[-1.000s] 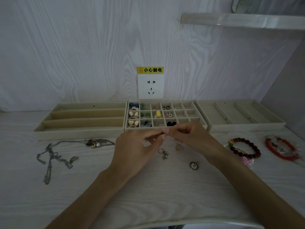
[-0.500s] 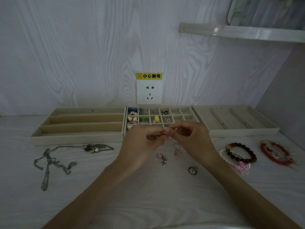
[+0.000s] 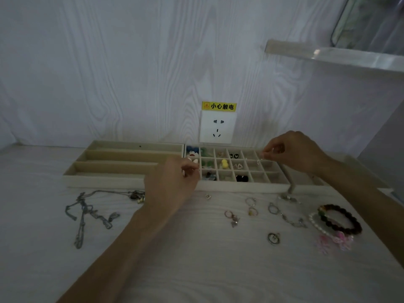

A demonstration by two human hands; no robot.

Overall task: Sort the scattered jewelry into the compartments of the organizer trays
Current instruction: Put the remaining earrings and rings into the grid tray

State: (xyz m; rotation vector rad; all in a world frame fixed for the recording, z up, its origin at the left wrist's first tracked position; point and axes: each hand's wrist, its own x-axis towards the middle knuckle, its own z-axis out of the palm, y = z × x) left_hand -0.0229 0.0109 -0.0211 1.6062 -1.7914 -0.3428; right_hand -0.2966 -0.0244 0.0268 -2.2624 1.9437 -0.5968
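The right hand pinches a small earring directly above the grid tray's far-right compartments; the left hand, fingers curled together, hovers near its left edge.

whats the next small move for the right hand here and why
Probably lower and release. The right hand pinches a small silvery piece just above the grid tray, over a right-side compartment that looks unfilled, so dropping it there fits the sorting.

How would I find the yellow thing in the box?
Look under the wall socket at the middle tray with small squares. The yellow charm sits in its middle row, fourth square from the left. Nothing else there is bright yellow.
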